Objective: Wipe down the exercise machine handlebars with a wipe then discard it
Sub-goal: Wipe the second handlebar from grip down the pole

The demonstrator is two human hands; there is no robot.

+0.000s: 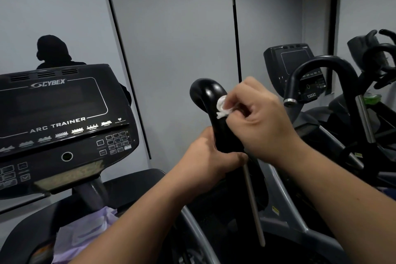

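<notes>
"CYBEX ARC TRAINER" is read on the console (60, 118); a crumpled white wipe (221, 107) is pinched against the glossy black curved handlebar (209, 100) by the right hand (257, 118), the handlebar's lower part being gripped by the left hand (211, 161).

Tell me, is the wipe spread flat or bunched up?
Bunched up: the wipe is a small crumpled wad pinched by the right hand against the handlebar.

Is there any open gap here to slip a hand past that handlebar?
Left of the handlebar, an open gap runs to the console. To its right it is crowded: the right hand pinches the wipe there, the left hand grips the handlebar lower, and the neighbouring machine's bar stands close.
</notes>
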